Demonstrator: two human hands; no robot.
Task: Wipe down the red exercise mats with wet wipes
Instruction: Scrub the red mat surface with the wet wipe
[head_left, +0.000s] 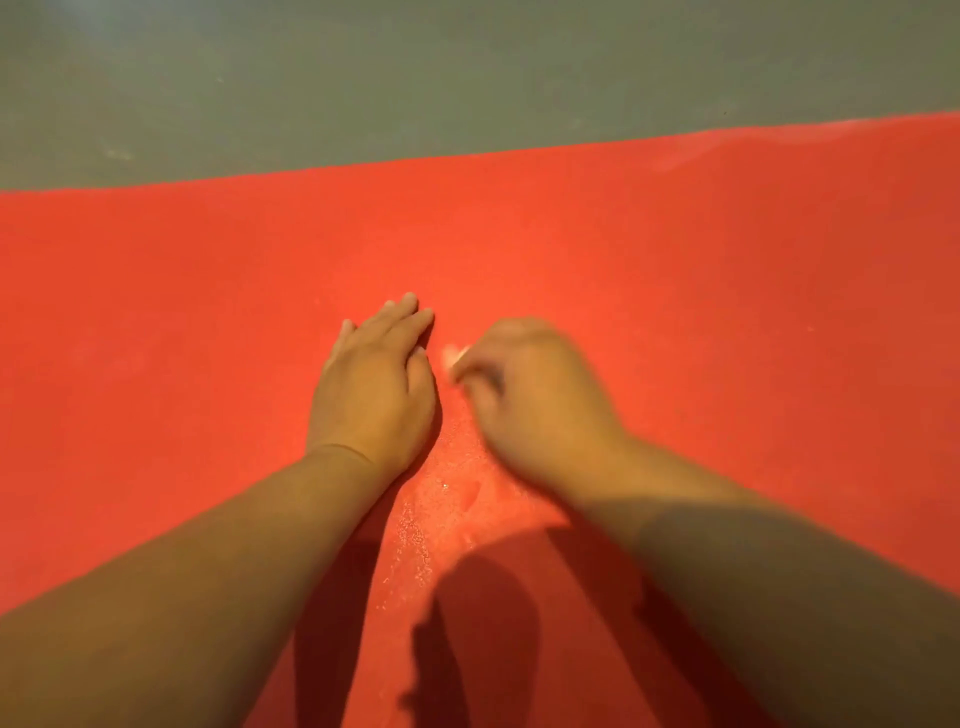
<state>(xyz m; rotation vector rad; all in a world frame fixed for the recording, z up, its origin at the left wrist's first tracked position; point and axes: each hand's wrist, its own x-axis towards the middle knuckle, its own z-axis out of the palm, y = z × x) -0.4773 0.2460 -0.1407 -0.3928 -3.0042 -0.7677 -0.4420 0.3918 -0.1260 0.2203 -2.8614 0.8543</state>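
Observation:
A red exercise mat (208, 322) fills most of the view, lying flat on the floor. My left hand (371, 387) rests flat on it, palm down, fingers together and pointing away from me. Just to its right, my right hand (530, 400) is blurred and curled over a small white wet wipe (457, 357), of which only a corner shows at the fingertips. A wet, glistening streak (421, 525) runs on the mat between my forearms.
Grey-green floor (467, 73) lies beyond the mat's far edge, which runs across the upper part of the view. A pale scuffed patch (691, 156) marks the mat near its far right edge. My shadow falls on the mat near me.

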